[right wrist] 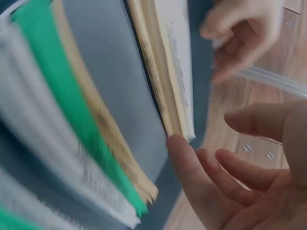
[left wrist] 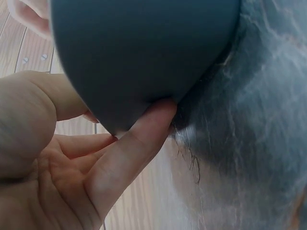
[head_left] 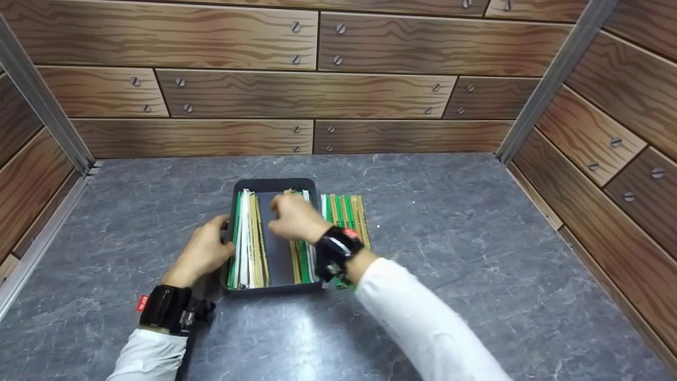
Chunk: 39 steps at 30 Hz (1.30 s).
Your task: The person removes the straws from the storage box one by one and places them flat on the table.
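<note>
A dark grey rectangular tray (head_left: 275,184) lies on the table. Along its left side runs a row of long thin paper packets (head_left: 246,238), green, white and tan. More such packets (head_left: 302,264) line its right side, with bare tray floor between the rows. My left hand (head_left: 203,247) grips the tray's left wall. In the left wrist view, one fingertip presses low on the tray's outer wall (left wrist: 144,52). My right hand (head_left: 297,218) is over the tray; in the right wrist view its thumb and fingers stand apart, holding nothing, a fingertip near the tan packets' ends (right wrist: 165,86).
Right beside the tray, more green, tan and white packets (head_left: 346,211) lie side by side on the grey marbled table (head_left: 449,227), partly hidden by my right wrist. Wood-patterned walls (head_left: 317,95) stand at the back and both sides.
</note>
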Motion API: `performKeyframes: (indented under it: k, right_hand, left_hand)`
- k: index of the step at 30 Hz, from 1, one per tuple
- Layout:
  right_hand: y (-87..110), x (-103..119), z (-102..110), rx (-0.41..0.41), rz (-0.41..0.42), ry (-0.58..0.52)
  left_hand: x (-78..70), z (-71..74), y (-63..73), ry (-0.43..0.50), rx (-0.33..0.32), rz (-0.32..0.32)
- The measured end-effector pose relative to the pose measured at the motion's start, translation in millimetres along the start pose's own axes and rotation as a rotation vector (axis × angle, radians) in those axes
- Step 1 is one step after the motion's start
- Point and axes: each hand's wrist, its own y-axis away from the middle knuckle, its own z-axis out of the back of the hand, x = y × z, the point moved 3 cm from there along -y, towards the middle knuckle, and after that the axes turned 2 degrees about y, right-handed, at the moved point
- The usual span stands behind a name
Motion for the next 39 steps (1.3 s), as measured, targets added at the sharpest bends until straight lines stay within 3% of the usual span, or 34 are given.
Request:
performKeyframes:
  k: [3, 9, 13, 17, 25, 29, 35, 39]
  right_hand:
    - [-15.0, 2.3, -23.6, 0.091, -0.041, 0.041]
    - [-80.4, -38.5, -93.5, 0.159, -0.032, 0.231]
    - [-94.9, -46.1, -107.8, 0.213, -0.08, 0.232]
    - [-82.0, -34.8, -100.2, 0.217, -0.145, 0.195]
    - [-37.6, 4.1, -60.8, 0.177, -0.148, 0.249]
    - [-30.1, 11.5, -54.3, 0.181, -0.175, 0.246]
    - [-50.8, -6.6, -70.1, 0.147, -0.21, 0.289]
    - [-43.3, -2.4, -58.6, 0.133, -0.199, 0.287]
  left_hand:
    - [0.3, -0.2, 0.4, 0.003, 0.005, 0.006]
    - [0.0, 0.2, -0.2, -0.003, 0.009, 0.012]
    - [-1.0, 0.1, -0.7, -0.001, 0.012, 0.018]
    - [-0.9, -0.3, -0.6, 0.007, 0.02, 0.027]
    - [-1.5, -0.3, 0.2, -0.002, -0.003, -0.009]
    - [-2.2, -0.5, 0.4, -0.002, 0.001, -0.009]
    - [-3.0, -0.9, 0.3, 0.003, 0.02, 0.012]
    - [-2.2, -0.6, 0.7, 0.006, 0.029, 0.026]
